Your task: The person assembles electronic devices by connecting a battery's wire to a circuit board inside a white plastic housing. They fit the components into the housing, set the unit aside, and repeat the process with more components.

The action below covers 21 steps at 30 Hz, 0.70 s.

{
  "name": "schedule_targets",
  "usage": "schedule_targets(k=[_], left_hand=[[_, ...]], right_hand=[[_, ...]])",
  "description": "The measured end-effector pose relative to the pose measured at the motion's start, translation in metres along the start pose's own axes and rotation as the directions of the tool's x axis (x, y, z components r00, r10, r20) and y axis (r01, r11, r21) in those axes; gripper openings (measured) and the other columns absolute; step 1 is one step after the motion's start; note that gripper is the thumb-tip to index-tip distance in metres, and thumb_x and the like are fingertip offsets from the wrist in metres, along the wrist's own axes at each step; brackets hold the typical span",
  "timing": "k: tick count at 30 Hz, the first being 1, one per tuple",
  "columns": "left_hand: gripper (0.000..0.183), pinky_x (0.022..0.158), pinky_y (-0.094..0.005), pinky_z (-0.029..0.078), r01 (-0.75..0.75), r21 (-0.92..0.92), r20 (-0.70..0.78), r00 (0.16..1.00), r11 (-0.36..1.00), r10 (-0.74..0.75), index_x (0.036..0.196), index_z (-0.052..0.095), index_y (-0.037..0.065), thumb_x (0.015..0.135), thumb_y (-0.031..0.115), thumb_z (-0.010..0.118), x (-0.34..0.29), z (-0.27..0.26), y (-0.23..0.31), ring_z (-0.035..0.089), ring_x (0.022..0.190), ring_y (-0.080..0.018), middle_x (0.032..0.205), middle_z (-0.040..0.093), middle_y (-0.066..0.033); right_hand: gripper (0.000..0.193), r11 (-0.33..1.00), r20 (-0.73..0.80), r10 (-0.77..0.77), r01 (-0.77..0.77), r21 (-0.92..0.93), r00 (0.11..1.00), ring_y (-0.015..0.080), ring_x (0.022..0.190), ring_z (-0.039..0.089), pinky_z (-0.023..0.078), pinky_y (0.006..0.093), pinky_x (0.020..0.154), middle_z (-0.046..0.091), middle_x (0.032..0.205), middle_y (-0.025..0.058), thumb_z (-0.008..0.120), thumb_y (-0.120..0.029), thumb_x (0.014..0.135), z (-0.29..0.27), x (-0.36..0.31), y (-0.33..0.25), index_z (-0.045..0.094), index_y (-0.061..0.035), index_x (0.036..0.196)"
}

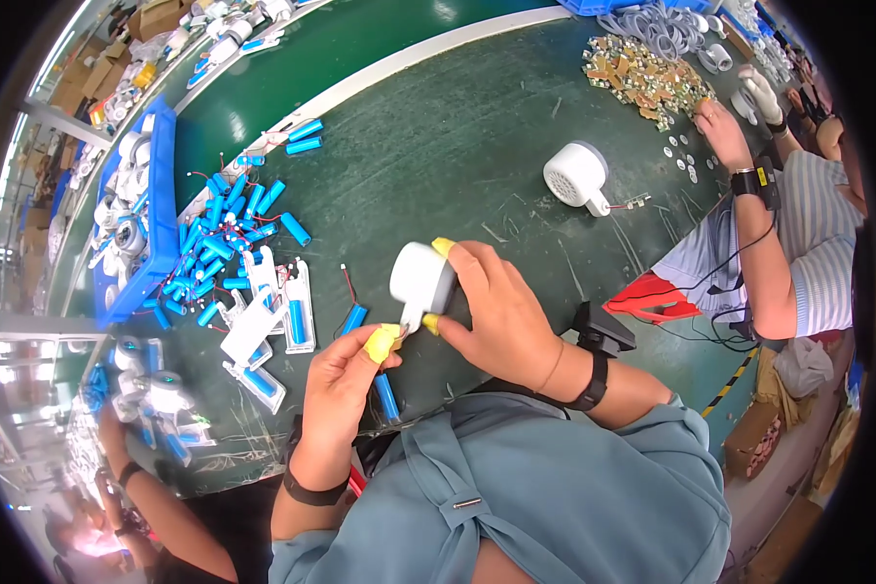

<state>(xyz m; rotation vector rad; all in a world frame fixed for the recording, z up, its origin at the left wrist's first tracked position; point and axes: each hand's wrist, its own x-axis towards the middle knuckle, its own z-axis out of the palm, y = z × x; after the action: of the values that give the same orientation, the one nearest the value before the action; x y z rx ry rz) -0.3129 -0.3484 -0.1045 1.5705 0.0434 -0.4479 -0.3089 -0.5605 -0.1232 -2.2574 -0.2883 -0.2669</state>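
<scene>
White housing: round body with grey rim, above the green workbench, in front of the person, stem pointing down toward the left hand
Right hand: curled around the housing's grey-rim side, forefinger at the top, thumb near the stem, fingers holding the housing
Left hand: thumb and forefinger narrowed together at the stem end; whether anything thin is pinched between them, cannot tell
Yellow finger covers: on fingertips of both hands
Stem handling: looks like fine fingertip work; best with the right hand steadying the body and the left pinching lightly, no twist or pull at the stem
Likely slip: covers probably dull the feel, so eyes on the contact point
Blue cylinder: just beside the left hand, thin lead upward; better not snagged by the wrist
Second housing: right, well apart, wired to a small board
</scene>
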Motion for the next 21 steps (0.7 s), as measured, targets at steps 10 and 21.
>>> schedule_targets(k=[10, 21], left_hand=[[0.031, 0.076, -0.0286, 0.048, 0.118, -0.191, -0.025, 0.992, 0.974, -0.125, 0.111, 0.065, -0.007, 0.092, 0.017, 0.062, -0.018, -0.016, 0.000, 0.066, 0.084, -0.0195, 0.089, 0.069, -0.0099], [0.031, 0.088, -0.0339, 0.053, 0.148, -0.204, -0.012, 0.988, 0.968, -0.154, 0.116, 0.064, -0.007, 0.087, 0.003, 0.068, -0.026, -0.029, -0.010, 0.068, 0.096, -0.0270, 0.110, 0.068, -0.0168]], right_hand=[[0.074, 0.982, 0.002, -0.100, 0.098, 0.163, 0.995, 0.0394, 0.102, 0.056, 0.050, 0.0415, 0.085, 0.050, 0.118, 0.0197, 0.078, -0.008, 0.065, 0.004, 0.001, -0.002, 0.042, -0.0013, 0.129], [0.071, 0.964, -0.027, -0.150, 0.152, 0.217, 0.988, 0.0382, 0.106, 0.055, 0.048, 0.0423, 0.088, 0.051, 0.119, 0.0194, 0.076, -0.009, 0.066, 0.011, 0.003, 0.000, 0.042, -0.0013, 0.128]])
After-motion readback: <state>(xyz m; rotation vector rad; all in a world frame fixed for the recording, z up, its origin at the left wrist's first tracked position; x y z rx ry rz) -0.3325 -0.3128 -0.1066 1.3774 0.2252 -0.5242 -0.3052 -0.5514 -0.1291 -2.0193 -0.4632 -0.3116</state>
